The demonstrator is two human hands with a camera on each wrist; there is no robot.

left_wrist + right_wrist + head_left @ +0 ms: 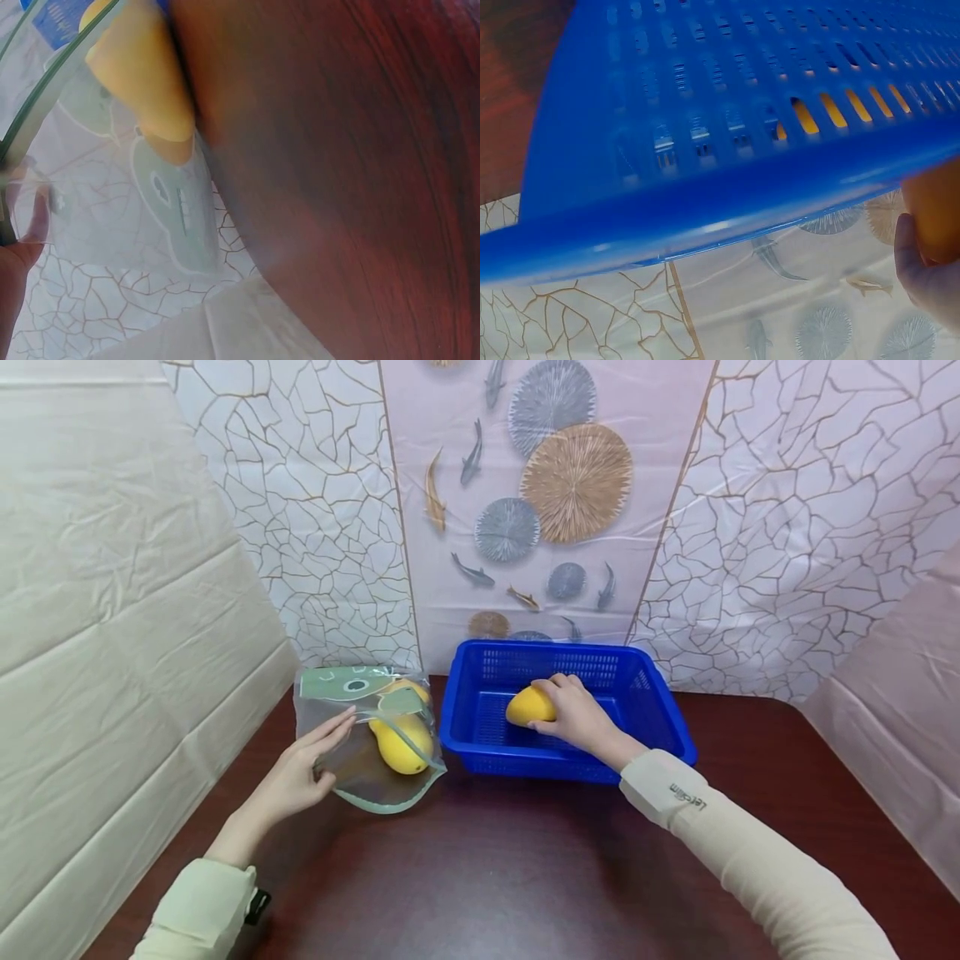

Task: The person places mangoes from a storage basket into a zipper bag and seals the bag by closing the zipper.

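Right hand (pixel 581 718): fingers curled round one end of a yellow mango (pixel 522 707), thumb on its near side. Mango is within the walls of the blue basket (pixel 558 765), left of its middle; basket stands by the back edge of the counter (pixel 465 877). Whether the fruit rests on the bottom or hangs clear: cannot tell. Right wrist view shows yellow through some wall slots.

Left hand (pixel 296 777): not clenched. Long fingers lie straight at the upper lip (pixel 408 743) of a clear zip bag (pixel 366 774); thumb apart, near the left end of the lower lip (pixel 386 810). Bag lies towards the counter's back left corner, just beside the basket's left end, mouth gaping towards the front edge. Two pieces inside: front mango (pixel 405 747) near the mouth, rear mango (pixel 411 689) partly behind the green print.

Risks, as judged:
- Held fruit could slip; grasp covers mainly one end and the skin looks smooth.
- A low sideways lift would probably knock it on the rim or drag the basket.
- Film could fold shut if the left fingers slide off the lip.
- Front mango could roll out onto the counter if the lower lip is tugged; it sits close to the opening.
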